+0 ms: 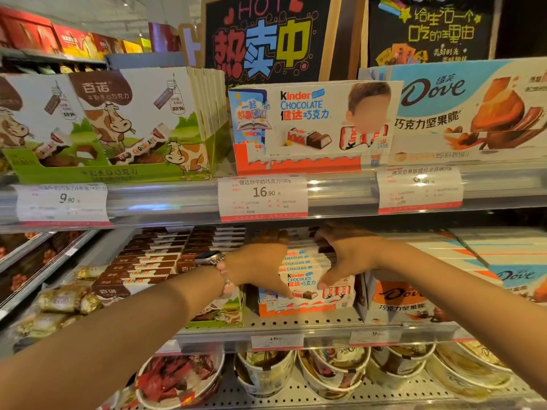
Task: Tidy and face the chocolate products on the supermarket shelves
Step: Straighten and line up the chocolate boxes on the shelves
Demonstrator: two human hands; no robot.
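Note:
A row of white and orange Kinder chocolate boxes (305, 287) stands upright on the middle shelf (296, 322). My left hand (260, 266), with a watch and bead bracelet at the wrist, holds the row's left side, thumb on the front box. My right hand (344, 255) grips the row's right side, thumb on the front face and fingers reaching back over the tops. The rear boxes are hidden behind my hands. Blue and orange Dove boxes (399, 297) stand just right of the row. Brown cow-brand chocolate boxes (142, 272) lie to the left.
The upper shelf carries cow-brand boxes (118, 122), a Kinder box (310, 125) and Dove boxes (473, 108), with price tags (263, 196) on its rail. Gold-wrapped sweets (62, 300) sit at the left. Paper tubs of chocolates (266, 371) fill the bottom shelf.

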